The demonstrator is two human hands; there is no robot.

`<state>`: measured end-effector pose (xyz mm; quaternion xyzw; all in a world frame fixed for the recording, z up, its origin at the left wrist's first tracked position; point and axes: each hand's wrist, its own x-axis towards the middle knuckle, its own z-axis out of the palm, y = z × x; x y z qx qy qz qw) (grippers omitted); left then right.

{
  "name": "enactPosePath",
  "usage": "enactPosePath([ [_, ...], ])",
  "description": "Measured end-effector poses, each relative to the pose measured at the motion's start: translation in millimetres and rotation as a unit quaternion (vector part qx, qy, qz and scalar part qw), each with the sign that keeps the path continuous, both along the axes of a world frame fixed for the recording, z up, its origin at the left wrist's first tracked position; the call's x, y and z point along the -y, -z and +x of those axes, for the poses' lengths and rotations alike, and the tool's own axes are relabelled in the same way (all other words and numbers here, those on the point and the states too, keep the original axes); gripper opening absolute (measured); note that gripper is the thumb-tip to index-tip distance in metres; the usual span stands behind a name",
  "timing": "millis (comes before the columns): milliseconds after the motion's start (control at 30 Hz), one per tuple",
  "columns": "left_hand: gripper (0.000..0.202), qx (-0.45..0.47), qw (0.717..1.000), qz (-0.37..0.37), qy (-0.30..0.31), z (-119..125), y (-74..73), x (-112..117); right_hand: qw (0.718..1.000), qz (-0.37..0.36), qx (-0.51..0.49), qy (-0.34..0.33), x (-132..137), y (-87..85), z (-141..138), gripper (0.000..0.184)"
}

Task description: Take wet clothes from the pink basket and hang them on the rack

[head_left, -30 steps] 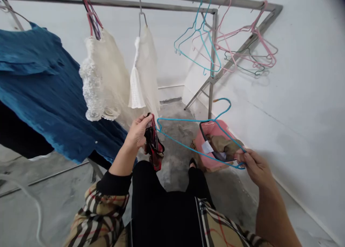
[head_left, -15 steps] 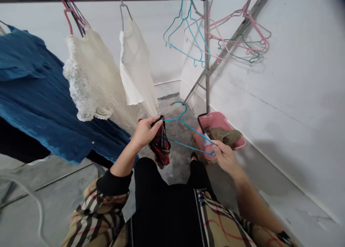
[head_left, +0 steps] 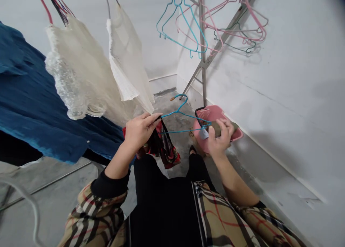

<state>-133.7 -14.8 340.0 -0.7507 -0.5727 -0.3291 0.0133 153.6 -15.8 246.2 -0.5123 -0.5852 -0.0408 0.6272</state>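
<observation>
My left hand [head_left: 142, 130] pinches the black strap of a red and black patterned garment [head_left: 168, 151] at the left end of a blue wire hanger [head_left: 178, 112]. The garment dangles below the hand in front of my knee. The hanger's hook, with a tan tip, points up and left. Beside the hanger's right end, my right hand [head_left: 221, 137] is held with its fingers apart and nothing in them. Behind that hand is a pink basket [head_left: 238, 133] with an olive-brown cloth [head_left: 215, 128] inside, partly covered by the fingers.
White lace [head_left: 86, 78] and plain white garments [head_left: 126, 53] hang at left, next to a blue garment [head_left: 54, 106]. Blue hangers [head_left: 185, 27] and pink hangers [head_left: 229, 35] hang near the grey metal rack frame [head_left: 204, 74]. A white wall [head_left: 296, 78] closes the right side.
My right hand has let go of the hanger and its fingers have spread. The hanger's right end has swung up and to the left. The garment hangs further right and more spread out.
</observation>
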Motion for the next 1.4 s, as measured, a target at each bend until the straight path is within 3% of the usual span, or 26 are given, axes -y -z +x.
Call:
enactPosePath([
  [33,0.03,0.009,1.0,-0.001,-0.013,4,-0.1,2,1.0,0.001,0.01,-0.018,6,3.1,-11,0.028],
  [100,0.029,0.024,0.999,-0.002,-0.026,12,-0.6,6,0.985,-0.031,0.066,-0.157,17,11.9,-38,0.025],
  [167,0.029,0.031,0.999,-0.003,-0.019,20,-1.1,9,0.933,-0.091,0.128,-0.323,22,25.0,-66,0.03],
  [233,0.029,0.03,1.0,-0.003,-0.005,25,-1.5,12,0.878,-0.159,0.174,-0.416,18,42.9,-89,0.043],
  [333,0.028,0.026,1.0,0.011,-0.002,22,-2.8,17,0.824,-0.262,0.288,-0.411,2,73.9,-102,0.052],
  [433,0.03,0.016,0.999,0.036,-0.025,6,-2.9,20,0.78,-0.33,0.399,-0.353,-13,97.2,-86,0.04],
  [533,0.031,-0.011,0.998,0.042,-0.04,-19,2.6,18,0.798,-0.324,0.417,-0.291,-20,102.7,-53,0.03],
  [667,0.031,-0.045,0.998,0.027,-0.041,-45,19.5,9,0.828,-0.3,0.425,-0.209,-27,87.9,-15,0.029],
  [933,0.028,-0.107,0.992,0.014,-0.071,-47,52.2,-5,0.836,-0.29,0.448,-0.13,-36,48.8,13,0.026],
  [1033,0.029,-0.089,0.99,0.031,-0.101,-43,58.3,-5,0.841,-0.278,0.43,-0.174,-29,36.8,11,0.025],
  [1133,0.032,-0.052,0.988,0.061,-0.134,-42,59.2,-5,0.849,-0.247,0.355,-0.303,-24,25.8,8,0.021],
  [1200,0.032,-0.023,0.986,0.081,-0.142,-42,57.4,-4,0.875,-0.206,0.27,-0.343,-27,19.6,8,0.022],
  [1300,0.031,0.027,0.986,0.097,-0.134,-43,52.4,-4,0.935,-0.155,0.16,-0.276,-41,13.8,10,0.025],
  [1400,0.03,0.055,0.987,0.095,-0.121,-43,46.0,-2,0.96,-0.145,0.123,-0.206,-59,10.8,11,0.035],
])
